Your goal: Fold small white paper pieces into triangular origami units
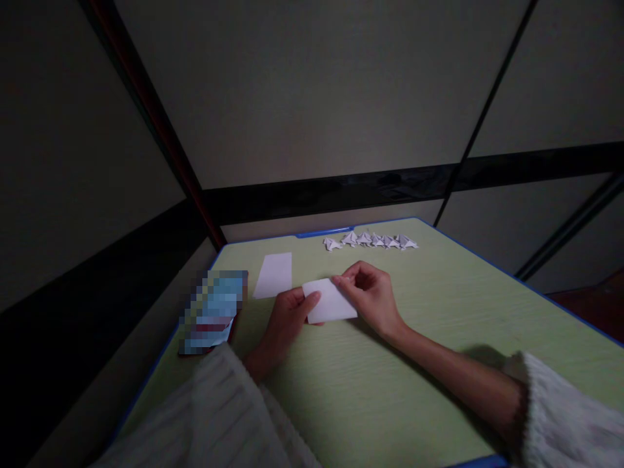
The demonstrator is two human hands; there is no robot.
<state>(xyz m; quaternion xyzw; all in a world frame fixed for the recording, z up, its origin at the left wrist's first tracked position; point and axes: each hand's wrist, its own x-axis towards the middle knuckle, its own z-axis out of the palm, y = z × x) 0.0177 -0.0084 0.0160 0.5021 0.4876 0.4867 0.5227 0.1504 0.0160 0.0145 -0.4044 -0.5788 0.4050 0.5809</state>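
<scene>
Left hand: pinching the near-left edge of the white paper, thumb on top.
Right hand: fingers closed on the paper's far corner.
White paper: held low over the green table, between both hands.
Behind: another white sheet, row of small folded paper shapes.

Dim, low light throughout; the tabletop is the brightest area. Corners fall into near black, straight lines bow toward the edges, and detail looks soft.
</scene>
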